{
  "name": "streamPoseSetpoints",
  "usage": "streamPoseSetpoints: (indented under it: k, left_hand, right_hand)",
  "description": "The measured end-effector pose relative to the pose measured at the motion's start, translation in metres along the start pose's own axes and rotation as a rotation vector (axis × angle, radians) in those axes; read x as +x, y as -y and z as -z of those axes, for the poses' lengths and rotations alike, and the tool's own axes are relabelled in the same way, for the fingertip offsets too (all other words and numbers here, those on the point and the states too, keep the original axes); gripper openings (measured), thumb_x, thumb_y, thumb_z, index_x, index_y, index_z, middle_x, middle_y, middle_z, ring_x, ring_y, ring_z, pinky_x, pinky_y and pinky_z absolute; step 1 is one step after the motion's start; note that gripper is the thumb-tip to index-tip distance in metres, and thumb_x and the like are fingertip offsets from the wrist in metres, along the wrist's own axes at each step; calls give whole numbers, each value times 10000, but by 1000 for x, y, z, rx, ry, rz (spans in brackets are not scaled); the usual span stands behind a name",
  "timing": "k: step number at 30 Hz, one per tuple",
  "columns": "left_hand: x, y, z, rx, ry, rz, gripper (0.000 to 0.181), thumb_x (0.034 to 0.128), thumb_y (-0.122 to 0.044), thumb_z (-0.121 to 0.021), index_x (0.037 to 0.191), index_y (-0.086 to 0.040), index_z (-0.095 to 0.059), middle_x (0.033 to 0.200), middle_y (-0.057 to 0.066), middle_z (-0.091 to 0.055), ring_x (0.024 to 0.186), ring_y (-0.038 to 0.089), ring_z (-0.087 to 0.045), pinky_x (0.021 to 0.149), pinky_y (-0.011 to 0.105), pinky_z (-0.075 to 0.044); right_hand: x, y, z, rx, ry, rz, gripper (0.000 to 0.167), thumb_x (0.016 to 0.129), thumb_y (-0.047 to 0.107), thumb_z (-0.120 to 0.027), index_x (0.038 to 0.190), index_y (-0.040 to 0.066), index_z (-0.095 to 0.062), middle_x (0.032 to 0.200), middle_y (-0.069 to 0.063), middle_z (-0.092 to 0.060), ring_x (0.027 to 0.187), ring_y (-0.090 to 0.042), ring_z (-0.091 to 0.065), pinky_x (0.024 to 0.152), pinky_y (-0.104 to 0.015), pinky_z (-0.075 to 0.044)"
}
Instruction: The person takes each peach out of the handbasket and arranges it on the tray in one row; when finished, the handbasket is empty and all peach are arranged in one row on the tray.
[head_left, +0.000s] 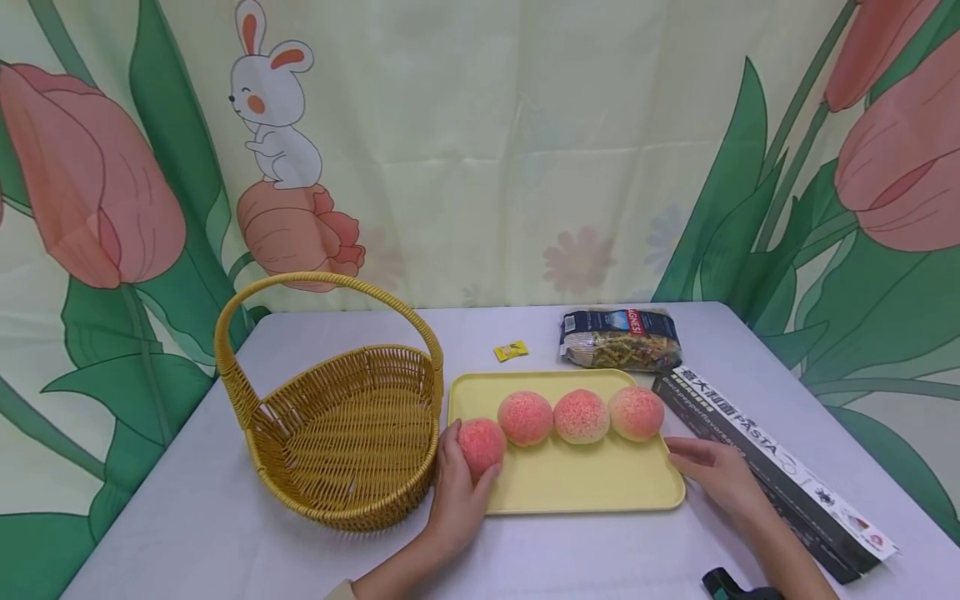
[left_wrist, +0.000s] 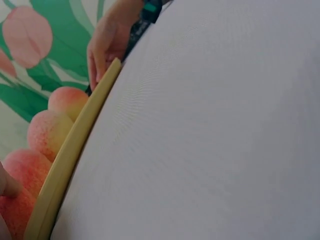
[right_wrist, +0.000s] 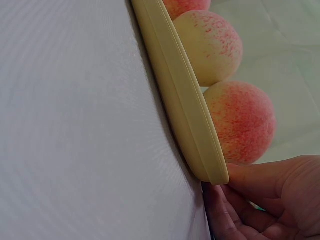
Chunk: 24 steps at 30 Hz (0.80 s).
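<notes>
A yellow rectangular tray (head_left: pixel 585 483) lies on the table with several pink-and-cream peaches on it. Three of these, including the peach at the right (head_left: pixel 637 413), sit in a row towards the back. My left hand (head_left: pixel 459 498) holds the leftmost peach (head_left: pixel 482 444) at the tray's left end, fingers on its left side and thumb on its right. In the left wrist view only a bit of the left thumb (left_wrist: pixel 7 184) shows. At the tray's right edge my right hand (head_left: pixel 718 477) grips the rim, thumb above and fingers below in the right wrist view.
Left of the tray stands a woven basket (head_left: pixel 352 450) with a tall handle. A yellow wrapped packet (head_left: pixel 512 351) and a bag of pasta (head_left: pixel 621 340) lie behind it. A long black-and-white pasta box (head_left: pixel 772 467) slants along the right, beside my right forearm.
</notes>
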<state>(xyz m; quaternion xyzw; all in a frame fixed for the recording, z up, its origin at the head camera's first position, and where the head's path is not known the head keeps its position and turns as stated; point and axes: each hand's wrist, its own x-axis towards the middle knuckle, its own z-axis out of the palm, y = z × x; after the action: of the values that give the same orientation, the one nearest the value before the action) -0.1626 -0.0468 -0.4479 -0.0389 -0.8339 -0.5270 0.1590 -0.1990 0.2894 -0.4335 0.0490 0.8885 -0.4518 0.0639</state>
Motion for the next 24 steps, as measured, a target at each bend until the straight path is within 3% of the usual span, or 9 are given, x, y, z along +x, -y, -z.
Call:
streamPoseSetpoints:
  k: [9, 16, 24]
  left_hand:
    - [3, -4, -5, 31, -43, 29, 727, 851, 22, -587, 1409, 70, -123, 1446, 255, -138, 1328, 379, -146, 1055, 512, -148]
    - [5, -5, -10, 59, -73, 48, 706, 860, 54, -544, 1414, 78, -107, 1455, 274, -88, 1334, 393, -101, 1056, 512, -131]
    - [12, -7, -14, 33, -102, 38, 653, 870, 122, -467, 1411, 95, -102, 1458, 270, -73, 1336, 384, -96, 1055, 490, -138]
  right_hand:
    - [0, -2, -1, 7, -16, 5, 542, 850, 315, -642, 1228, -54, -521, 1214, -245, -530, 1151, -442, -428, 918, -605, -307]
    - [2, -3, -2, -2, -19, 18, 531, 857, 312, -633, 1224, -56, -524, 1210, -247, -532, 1144, -443, -434, 909, -601, -321]
    - [1, -3, -2, 1, -18, 3, 544, 847, 324, -643, 1224, -51, -526, 1214, -246, -530, 1153, -445, -424, 913, -606, -312]
